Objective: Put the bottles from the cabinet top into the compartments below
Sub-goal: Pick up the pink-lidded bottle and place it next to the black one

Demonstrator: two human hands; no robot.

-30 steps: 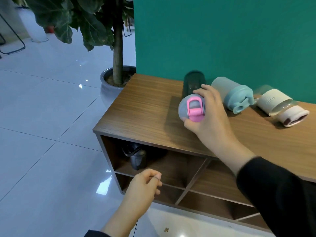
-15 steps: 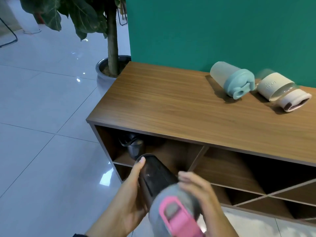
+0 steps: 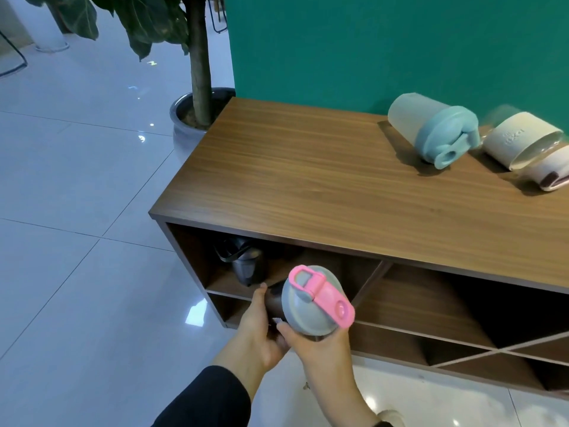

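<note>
Both hands hold a dark bottle with a grey lid and pink strap (image 3: 311, 300) in front of the upper left compartment (image 3: 308, 269) of the wooden cabinet (image 3: 323, 192). My left hand (image 3: 255, 331) cups its dark body from the left. My right hand (image 3: 317, 346) grips under the lid. The bottle's base points into the compartment, where a dark grey bottle (image 3: 246, 266) lies. On the cabinet top at the right lie a cream bottle with a blue lid (image 3: 431, 131) and a clear bottle with a cream sleeve (image 3: 523, 146).
A potted tree (image 3: 197, 97) stands on the tiled floor just left of the cabinet's back corner. A green wall (image 3: 369, 44) runs behind the cabinet. Further compartments (image 3: 431, 306) with slanted dividers lie to the right.
My right hand lifted the pink-strapped bottle off the cabinet top and brought it down. My left hand joined it, and the bottle now points into the upper left compartment.
</note>
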